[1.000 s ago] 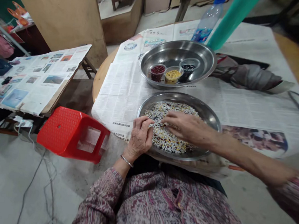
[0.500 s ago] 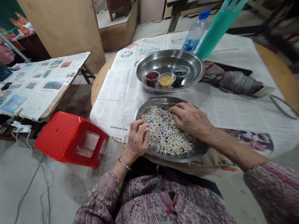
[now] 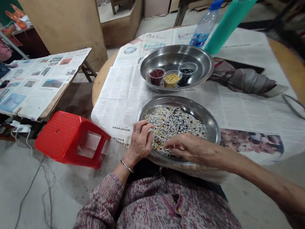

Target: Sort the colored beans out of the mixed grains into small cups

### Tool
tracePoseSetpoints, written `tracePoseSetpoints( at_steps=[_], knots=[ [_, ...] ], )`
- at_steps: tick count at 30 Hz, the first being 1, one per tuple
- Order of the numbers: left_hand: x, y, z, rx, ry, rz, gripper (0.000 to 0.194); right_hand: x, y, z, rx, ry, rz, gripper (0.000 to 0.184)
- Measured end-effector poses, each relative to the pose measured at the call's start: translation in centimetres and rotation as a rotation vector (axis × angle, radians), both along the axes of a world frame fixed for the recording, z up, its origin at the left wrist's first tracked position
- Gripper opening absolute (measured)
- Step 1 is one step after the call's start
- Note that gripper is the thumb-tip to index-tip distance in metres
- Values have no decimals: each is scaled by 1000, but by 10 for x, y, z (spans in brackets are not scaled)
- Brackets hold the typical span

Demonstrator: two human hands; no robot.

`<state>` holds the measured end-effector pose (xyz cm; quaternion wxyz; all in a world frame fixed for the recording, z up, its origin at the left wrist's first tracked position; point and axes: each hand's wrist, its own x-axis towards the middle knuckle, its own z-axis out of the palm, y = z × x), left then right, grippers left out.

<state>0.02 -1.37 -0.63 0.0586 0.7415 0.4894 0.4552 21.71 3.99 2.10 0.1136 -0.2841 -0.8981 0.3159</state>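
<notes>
A shallow round steel tray (image 3: 213,129) lies at the table's near edge. Spread across it is a layer of mixed grains (image 3: 174,122), mostly white with black, yellow and dark red bits among them. My left hand (image 3: 140,140) is closed on the tray's left rim, its fingers curled over the edge. At the near side of the tray, my right hand (image 3: 185,146) rests its bent, parted fingertips on the grains. Beyond stands a steel basin (image 3: 198,83) holding three clear cups: dark red beans (image 3: 156,75), yellow kernels (image 3: 172,79) and black beans (image 3: 186,72).
Newspaper (image 3: 121,100) covers the round table. Behind the basin stand a plastic bottle (image 3: 204,26) and a teal bottle (image 3: 228,28). A grey cloth bundle (image 3: 247,78) lies to the right. A red stool (image 3: 64,134) and a newspaper-covered side table (image 3: 45,79) are on the left.
My right hand has moved from the far side of the tray to its near side, over the grains. Darker grains now show across the middle. My left hand stays at the rim.
</notes>
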Motion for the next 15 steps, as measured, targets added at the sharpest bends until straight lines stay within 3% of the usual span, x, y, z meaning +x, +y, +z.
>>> tracePoseSetpoints(
  at_steps=[3, 8, 11, 15],
  knots=[
    [0, 0, 0, 7, 0, 0, 20, 2, 11, -4, -92, -91, 66, 24],
    [0, 1, -1, 5, 5, 5, 21, 5, 52, 4, 104, -115, -297, 34],
    [-1, 1, -2, 3, -1, 7, 20, 8, 64, 5, 218, -168, -489, 38],
    [-1, 1, -1, 15, 1, 6, 20, 5, 59, -3, 256, -256, -557, 43]
  ],
)
